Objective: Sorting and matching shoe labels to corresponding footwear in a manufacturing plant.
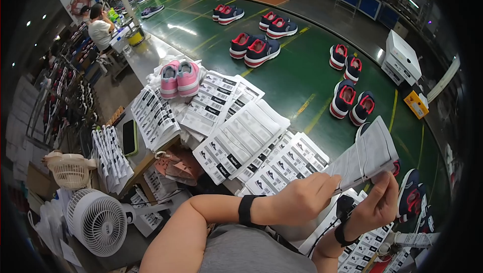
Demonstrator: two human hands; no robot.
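Between both hands is a folded bundle of white label sheets (365,152), held tilted up over the green conveyor, with a thin pale band that looks like a rubber band across it. My left hand (309,192) is closed at the bundle's lower left edge, fingers curled in. At its lower right corner, my right hand (375,202) pinches it between thumb and fingers. Printed label sheets (287,165) lie spread just beyond my left hand. Another banded stack of label sheets (241,139) rests to their left. Part of a navy shoe shows behind the bundle.
The green conveyor (322,99) carries several pairs of navy shoes (255,49) with red linings. Pink shoes (179,79) sit on papers at left. White boxes (402,56) stand at far right. A white fan (98,221) and a phone (130,137) are at left; a person (100,31) sits beyond.
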